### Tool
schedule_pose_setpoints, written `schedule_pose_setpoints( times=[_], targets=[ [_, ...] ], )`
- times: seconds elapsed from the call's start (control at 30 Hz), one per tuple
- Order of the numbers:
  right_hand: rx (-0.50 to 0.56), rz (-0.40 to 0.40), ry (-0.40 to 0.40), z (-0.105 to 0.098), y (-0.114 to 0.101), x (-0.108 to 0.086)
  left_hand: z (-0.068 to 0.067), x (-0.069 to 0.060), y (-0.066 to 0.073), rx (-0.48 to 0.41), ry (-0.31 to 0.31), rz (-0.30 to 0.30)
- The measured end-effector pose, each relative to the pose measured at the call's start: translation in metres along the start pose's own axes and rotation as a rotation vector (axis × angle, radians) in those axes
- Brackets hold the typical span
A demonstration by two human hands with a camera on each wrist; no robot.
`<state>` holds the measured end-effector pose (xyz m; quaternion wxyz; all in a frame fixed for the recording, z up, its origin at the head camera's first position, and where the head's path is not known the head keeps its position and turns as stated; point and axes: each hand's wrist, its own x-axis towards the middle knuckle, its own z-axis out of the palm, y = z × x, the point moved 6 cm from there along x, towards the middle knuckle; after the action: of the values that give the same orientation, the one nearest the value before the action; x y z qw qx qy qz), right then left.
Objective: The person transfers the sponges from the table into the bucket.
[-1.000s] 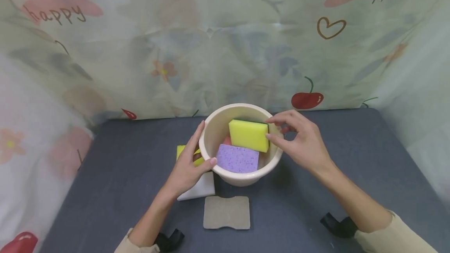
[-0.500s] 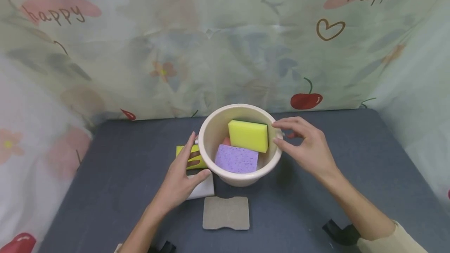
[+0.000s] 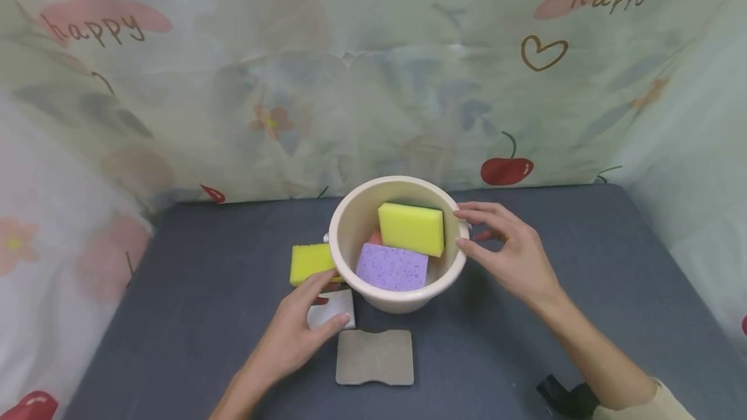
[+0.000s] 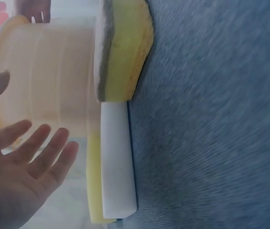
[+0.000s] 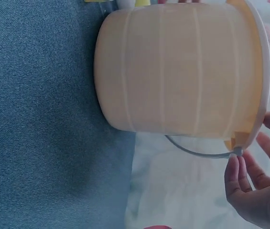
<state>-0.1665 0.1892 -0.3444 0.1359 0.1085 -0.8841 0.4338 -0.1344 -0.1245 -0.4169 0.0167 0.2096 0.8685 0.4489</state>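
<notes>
A cream bucket holds a yellow sponge, a purple speckled sponge and a partly hidden reddish piece. My left hand hovers with spread fingers over a white block left of the bucket. In the left wrist view, that hand holds nothing and the white block lies flat. The fingertips of my right hand touch the right side of the rim. The right wrist view shows this hand by the handle joint, its fingers relaxed.
Another yellow sponge lies left of the bucket. A grey-beige notched piece lies in front of it on the dark table. Printed cloth hangs behind and at both sides; a thin handle hangs from the bucket.
My left hand has let go of the bucket's left rim and moved down toward the white block. My right hand has moved slightly right, away from the yellow sponge to the rim.
</notes>
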Motion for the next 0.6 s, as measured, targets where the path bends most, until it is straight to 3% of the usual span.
schedule_pose_setpoints(
  times=[0.17,0.3,0.47,0.6],
  targets=[
    [0.035,0.02,-0.022,0.0,0.003,-0.003,0.011,-0.009,0.002,0.056,-0.103,-0.018],
    [0.052,0.063,-0.05,0.001,0.007,-0.006,0.019,-0.013,0.004,0.083,-0.182,0.004],
    [0.086,0.139,-0.131,0.005,0.013,-0.008,0.026,-0.017,0.006,0.136,-0.237,0.044],
    [0.144,0.181,-0.193,0.009,0.016,-0.01,0.03,-0.021,0.007,0.178,-0.275,0.037]
  ],
)
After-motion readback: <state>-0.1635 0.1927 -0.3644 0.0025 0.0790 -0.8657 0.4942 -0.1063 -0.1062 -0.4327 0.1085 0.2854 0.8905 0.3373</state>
